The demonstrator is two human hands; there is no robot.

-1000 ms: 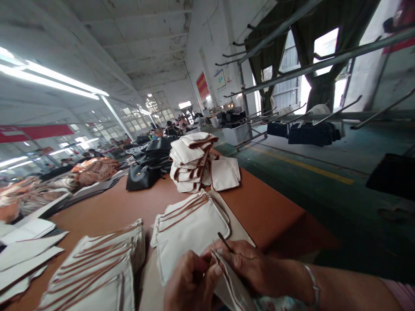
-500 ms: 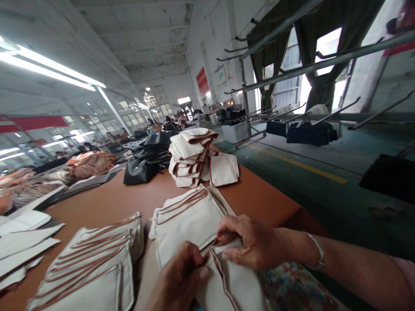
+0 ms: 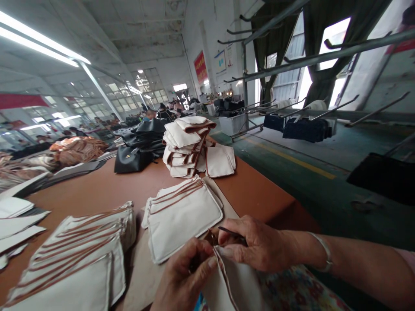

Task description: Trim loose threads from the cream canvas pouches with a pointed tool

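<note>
A cream fabric pouch piece with brown edging (image 3: 241, 280) is held between my hands at the bottom of the view. My left hand (image 3: 191, 272) pinches its brown-trimmed corner, fingers closed. On the other side of that edge, my right hand (image 3: 256, 244) grips the same piece with thumb and bent fingers. A thin dark strip or tool (image 3: 231, 232) sticks out from the right hand's fingers; its kind is unclear. Just beyond lies a fanned stack of cream pieces (image 3: 184, 216), on brown board. Left of it is a larger fanned stack (image 3: 74, 259) with brown edges.
On the brown table (image 3: 259, 185) stand a tall pile of cream pieces (image 3: 186, 147) and black leather bags (image 3: 136, 157). Loose white sheets (image 3: 19, 229) lie left. A metal rack (image 3: 292, 71) with hanging dark bags stands right, past the table edge. People sit far back.
The view has shifted slightly, so the table things sit lower-left to higher-left. My hands stay at the pouch piece's edge; a thin dark thing now shows at my right fingers.
</note>
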